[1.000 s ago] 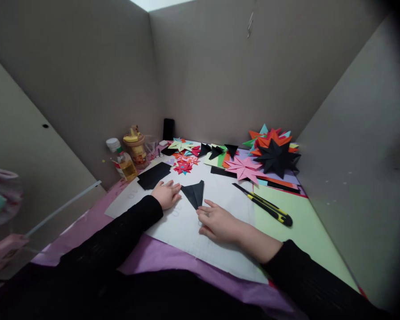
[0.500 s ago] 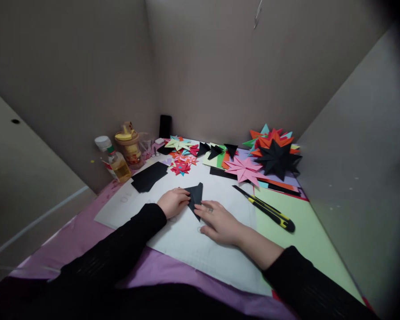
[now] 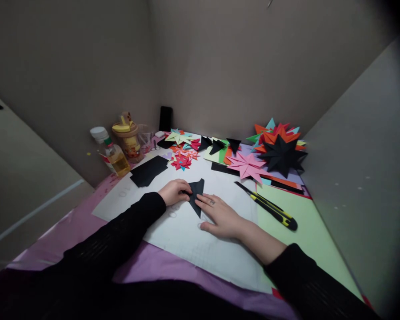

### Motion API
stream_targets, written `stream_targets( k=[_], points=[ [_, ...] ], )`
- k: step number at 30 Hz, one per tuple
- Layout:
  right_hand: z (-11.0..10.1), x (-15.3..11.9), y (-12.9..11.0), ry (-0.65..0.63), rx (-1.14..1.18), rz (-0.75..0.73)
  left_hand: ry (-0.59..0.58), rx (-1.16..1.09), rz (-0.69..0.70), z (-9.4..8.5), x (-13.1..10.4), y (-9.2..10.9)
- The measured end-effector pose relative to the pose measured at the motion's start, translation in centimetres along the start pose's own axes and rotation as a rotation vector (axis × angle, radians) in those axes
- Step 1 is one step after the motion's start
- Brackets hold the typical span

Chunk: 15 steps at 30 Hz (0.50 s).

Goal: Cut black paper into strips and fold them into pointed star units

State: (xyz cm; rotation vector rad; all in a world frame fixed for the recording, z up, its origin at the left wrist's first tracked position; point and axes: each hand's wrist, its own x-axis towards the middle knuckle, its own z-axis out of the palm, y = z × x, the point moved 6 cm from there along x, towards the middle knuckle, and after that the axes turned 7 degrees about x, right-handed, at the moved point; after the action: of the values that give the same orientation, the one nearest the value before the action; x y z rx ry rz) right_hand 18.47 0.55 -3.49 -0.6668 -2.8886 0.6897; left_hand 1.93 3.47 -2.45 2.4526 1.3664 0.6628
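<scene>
A folded piece of black paper (image 3: pixel 196 190), roughly triangular with a narrow point towards me, lies on the large white sheet (image 3: pixel 193 249). At its left corner, my left hand (image 3: pixel 175 192) is closed, thumb and fingertips pinching the paper. My right hand (image 3: pixel 222 217), with a ring on one finger, lies flat with fingers stretched out and thumb apart; its fingertips rest on the paper's right edge. To the left is a stack of black paper pieces (image 3: pixel 149 171). A yellow and black utility knife (image 3: pixel 271 208) lies right of my right hand.
Finished paper stars, including a pink one (image 3: pixel 247 165) and a black one (image 3: pixel 283 154), sit at the back right. Small red stars (image 3: pixel 182 162) and black folded triangles (image 3: pixel 216 146) lie behind. A bottle (image 3: pixel 116 160), a brown cup (image 3: pixel 130 140) and a phone (image 3: pixel 166 118) stand at the back left.
The view has shifted slightly. My left fingers have curled a little more at the paper's left corner, and my right fingers lie flatter along its right edge. The paper stays in place.
</scene>
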Motion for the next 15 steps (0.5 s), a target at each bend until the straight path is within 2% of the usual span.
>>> stream_targets(
  k=[9,15],
  points=[
    [-0.4,0.1,0.2,0.022,0.039,-0.025,-0.014,0.091,-0.09,-0.7,0.6,-0.3],
    [-0.5,0.1,0.1,0.003,0.06,-0.007,-0.158,0.2,-0.162,-0.2,2.6,-1.7]
  ],
)
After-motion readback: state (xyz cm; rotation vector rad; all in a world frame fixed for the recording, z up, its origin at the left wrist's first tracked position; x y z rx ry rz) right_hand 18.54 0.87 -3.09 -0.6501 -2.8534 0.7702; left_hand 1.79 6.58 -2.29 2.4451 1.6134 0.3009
